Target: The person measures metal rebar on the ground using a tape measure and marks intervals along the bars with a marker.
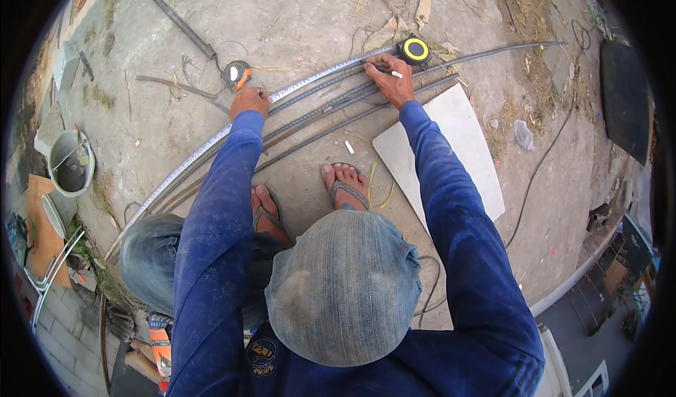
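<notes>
Steel rods (331, 119) lie across the ground ahead of the feet, a tape blade (211, 142) laid along them, its case (415, 50) at the right end. Board (451, 143) right of feet; bucket (70, 163) far left.

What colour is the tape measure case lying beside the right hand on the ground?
Black with a yellow ring, the tape measure case sits just beyond the right hand; head view.

Tape measure case (415, 50) black with yellow ring; tape blade (211, 143) white. Chalk stick (396, 74) white. Steel rods (317, 108) dark grey-brown. Sleeves (443, 200) deep blue. Jeans knee (345, 284) faded grey-blue. Board (458, 136) off-white. Bucket (70, 163) grey. Ground (303, 17) dusty grey-tan.
</notes>
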`<state>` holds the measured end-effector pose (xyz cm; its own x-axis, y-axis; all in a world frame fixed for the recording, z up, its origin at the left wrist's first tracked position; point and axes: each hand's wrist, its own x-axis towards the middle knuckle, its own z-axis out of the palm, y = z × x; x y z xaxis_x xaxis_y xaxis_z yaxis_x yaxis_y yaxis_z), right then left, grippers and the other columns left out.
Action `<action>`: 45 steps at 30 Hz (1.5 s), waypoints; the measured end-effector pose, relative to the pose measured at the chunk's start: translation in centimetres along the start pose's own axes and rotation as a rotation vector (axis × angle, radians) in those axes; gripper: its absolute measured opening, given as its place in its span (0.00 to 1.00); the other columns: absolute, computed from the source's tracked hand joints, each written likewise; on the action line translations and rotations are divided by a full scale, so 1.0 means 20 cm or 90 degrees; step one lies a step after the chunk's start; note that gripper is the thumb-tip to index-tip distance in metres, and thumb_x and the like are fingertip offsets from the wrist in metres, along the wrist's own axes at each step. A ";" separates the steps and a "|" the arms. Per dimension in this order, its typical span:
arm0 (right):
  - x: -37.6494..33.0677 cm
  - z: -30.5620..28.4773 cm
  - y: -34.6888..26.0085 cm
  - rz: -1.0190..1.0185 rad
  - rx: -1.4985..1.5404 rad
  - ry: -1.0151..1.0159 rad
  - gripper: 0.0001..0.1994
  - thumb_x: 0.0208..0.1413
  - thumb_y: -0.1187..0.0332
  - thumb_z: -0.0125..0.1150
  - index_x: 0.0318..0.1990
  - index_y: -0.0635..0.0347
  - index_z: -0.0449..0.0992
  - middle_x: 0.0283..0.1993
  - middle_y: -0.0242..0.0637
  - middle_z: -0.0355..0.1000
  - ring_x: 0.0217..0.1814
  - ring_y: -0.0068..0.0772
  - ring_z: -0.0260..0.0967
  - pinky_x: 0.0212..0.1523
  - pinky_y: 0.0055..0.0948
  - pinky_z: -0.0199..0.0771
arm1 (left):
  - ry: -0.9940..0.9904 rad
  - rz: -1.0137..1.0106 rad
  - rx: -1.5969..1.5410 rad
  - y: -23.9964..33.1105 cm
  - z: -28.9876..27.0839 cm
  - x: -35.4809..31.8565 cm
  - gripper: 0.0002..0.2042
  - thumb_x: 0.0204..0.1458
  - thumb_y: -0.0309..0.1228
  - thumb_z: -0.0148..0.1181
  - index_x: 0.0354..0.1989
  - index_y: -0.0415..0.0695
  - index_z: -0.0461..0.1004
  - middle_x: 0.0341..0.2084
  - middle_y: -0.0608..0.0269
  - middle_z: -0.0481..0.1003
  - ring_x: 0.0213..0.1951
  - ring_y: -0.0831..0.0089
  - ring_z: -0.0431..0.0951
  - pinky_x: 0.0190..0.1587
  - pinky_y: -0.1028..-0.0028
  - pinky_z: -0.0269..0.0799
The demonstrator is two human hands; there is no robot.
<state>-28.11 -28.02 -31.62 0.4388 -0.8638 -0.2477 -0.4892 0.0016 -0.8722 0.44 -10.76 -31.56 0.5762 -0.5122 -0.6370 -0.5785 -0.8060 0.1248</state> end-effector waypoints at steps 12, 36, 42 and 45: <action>0.00 -0.01 0.02 0.016 0.012 -0.004 0.12 0.49 0.66 0.66 0.39 0.64 0.82 0.35 0.40 0.82 0.36 0.26 0.78 0.41 0.26 0.74 | 0.051 0.027 -0.020 -0.01 0.03 0.00 0.09 0.49 0.39 0.68 0.38 0.54 0.84 0.35 0.57 0.82 0.41 0.59 0.82 0.47 0.64 0.76; 0.01 -0.01 0.05 -0.001 0.007 -0.022 0.12 0.49 0.66 0.65 0.39 0.63 0.82 0.33 0.41 0.81 0.33 0.28 0.76 0.39 0.28 0.74 | 0.044 0.021 -0.015 -0.01 0.03 0.00 0.09 0.48 0.40 0.68 0.37 0.54 0.84 0.36 0.58 0.82 0.42 0.59 0.82 0.47 0.63 0.76; 0.00 -0.01 0.02 -0.003 0.000 -0.036 0.12 0.49 0.66 0.65 0.39 0.63 0.82 0.34 0.41 0.81 0.36 0.28 0.77 0.41 0.28 0.74 | 0.049 0.022 -0.010 -0.02 0.02 0.01 0.09 0.48 0.40 0.68 0.36 0.55 0.84 0.35 0.57 0.82 0.41 0.59 0.82 0.47 0.63 0.76; 0.01 -0.03 0.03 0.004 -0.016 -0.038 0.12 0.49 0.66 0.66 0.39 0.63 0.82 0.35 0.42 0.81 0.38 0.29 0.78 0.43 0.28 0.75 | -0.012 0.007 -0.008 0.01 0.00 0.00 0.11 0.51 0.42 0.67 0.42 0.57 0.83 0.42 0.58 0.81 0.47 0.56 0.80 0.51 0.61 0.76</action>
<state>-28.77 -28.44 -31.97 0.4800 -0.8318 -0.2790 -0.5101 -0.0059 -0.8601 0.25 -10.91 -31.57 0.5589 -0.5151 -0.6499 -0.5771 -0.8044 0.1412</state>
